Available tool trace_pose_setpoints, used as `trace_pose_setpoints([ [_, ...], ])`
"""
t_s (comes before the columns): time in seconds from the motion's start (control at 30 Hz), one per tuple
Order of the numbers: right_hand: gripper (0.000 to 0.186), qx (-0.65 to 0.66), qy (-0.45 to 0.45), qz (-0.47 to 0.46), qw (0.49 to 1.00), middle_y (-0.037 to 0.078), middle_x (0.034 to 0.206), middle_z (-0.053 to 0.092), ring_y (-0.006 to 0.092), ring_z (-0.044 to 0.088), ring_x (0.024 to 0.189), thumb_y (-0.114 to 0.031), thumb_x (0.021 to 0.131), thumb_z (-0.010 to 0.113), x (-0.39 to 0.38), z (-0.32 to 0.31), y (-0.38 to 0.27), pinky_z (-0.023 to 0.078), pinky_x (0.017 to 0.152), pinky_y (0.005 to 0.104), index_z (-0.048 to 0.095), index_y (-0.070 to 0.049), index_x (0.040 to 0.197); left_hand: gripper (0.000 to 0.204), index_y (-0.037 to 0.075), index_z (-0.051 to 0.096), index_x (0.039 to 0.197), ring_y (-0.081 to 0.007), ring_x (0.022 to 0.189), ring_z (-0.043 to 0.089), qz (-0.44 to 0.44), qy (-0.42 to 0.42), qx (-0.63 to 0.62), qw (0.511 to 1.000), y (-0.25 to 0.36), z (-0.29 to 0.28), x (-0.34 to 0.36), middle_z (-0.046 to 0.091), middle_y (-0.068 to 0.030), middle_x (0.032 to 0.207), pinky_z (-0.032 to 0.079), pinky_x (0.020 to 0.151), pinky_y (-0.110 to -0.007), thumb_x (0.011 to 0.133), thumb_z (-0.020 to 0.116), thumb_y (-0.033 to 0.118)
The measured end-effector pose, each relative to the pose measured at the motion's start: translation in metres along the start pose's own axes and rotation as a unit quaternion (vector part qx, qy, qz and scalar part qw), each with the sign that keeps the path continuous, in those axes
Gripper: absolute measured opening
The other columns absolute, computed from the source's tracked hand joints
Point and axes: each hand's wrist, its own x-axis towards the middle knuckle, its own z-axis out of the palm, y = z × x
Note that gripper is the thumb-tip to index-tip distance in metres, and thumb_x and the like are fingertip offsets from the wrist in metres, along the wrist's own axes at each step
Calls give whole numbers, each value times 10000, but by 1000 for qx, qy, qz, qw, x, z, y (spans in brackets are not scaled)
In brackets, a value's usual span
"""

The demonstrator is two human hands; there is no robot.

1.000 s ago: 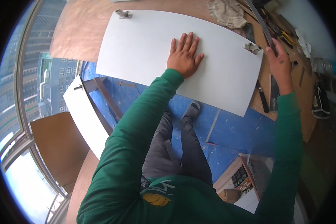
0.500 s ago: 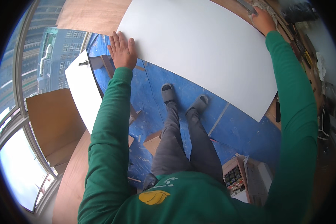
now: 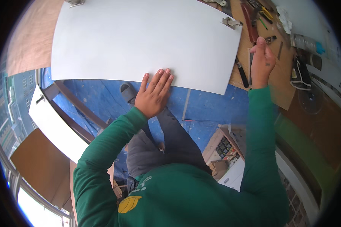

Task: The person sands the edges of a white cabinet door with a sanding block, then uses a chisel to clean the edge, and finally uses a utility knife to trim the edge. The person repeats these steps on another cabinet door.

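My left hand [image 3: 152, 92] lies flat, fingers extended, across the near edge of a large white sheet [image 3: 144, 41]. Metal clips sit on the sheet at the top-left [image 3: 74, 3] and top-right [image 3: 231, 22]. My right hand [image 3: 262, 60] is closed just right of the sheet, over the tan work board [image 3: 282, 87]; whatever its fingers hold is hard to make out. Beside it lie a black-handled knife [image 3: 242, 73], a dark red item [image 3: 250, 19] and yellow-handled pliers [image 3: 266, 13].
Pale plywood [image 3: 28, 45] lies at upper left. A second white panel [image 3: 57, 125] and a brown board [image 3: 39, 168] stand by the window. A clear bottle [image 3: 307, 43] is at right. Blue sheeting [image 3: 204, 106] covers the floor; an open box [image 3: 223, 147] sits lower right.
My left hand has shifted right along the sheet's near edge. My right hand has come nearer my body, and the long metal strip seen in it earlier no longer shows. The view has shifted.
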Motion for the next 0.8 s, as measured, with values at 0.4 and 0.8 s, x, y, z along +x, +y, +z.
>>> trace_pose_setpoints([
  [0.4, 398, -149, -28, 54, 987, 168, 1108, 664, 297, 650, 975, -221, 955, 736, -74, -60, 158, 537, 889, 409, 670, -49, 1308, 728, 116, 425, 1594, -235, 1566, 325, 47, -34, -22, 998, 32, 11, 8, 399, -81, 1666, 170, 1278, -537, 935, 679, 293],
  [0.8, 750, -210, -25, -31, 977, 297, 1361, 600, 420, 577, 1275, -365, 915, 798, -27, -24, 213, 448, 1082, 472, 506, 56, 1463, 854, 50, 292, 1628, -358, 1608, 181, -180, 65, 153, 970, -140, -37, -79, 268, -203, 1702, 99, 1288, -565, 941, 711, 334],
])
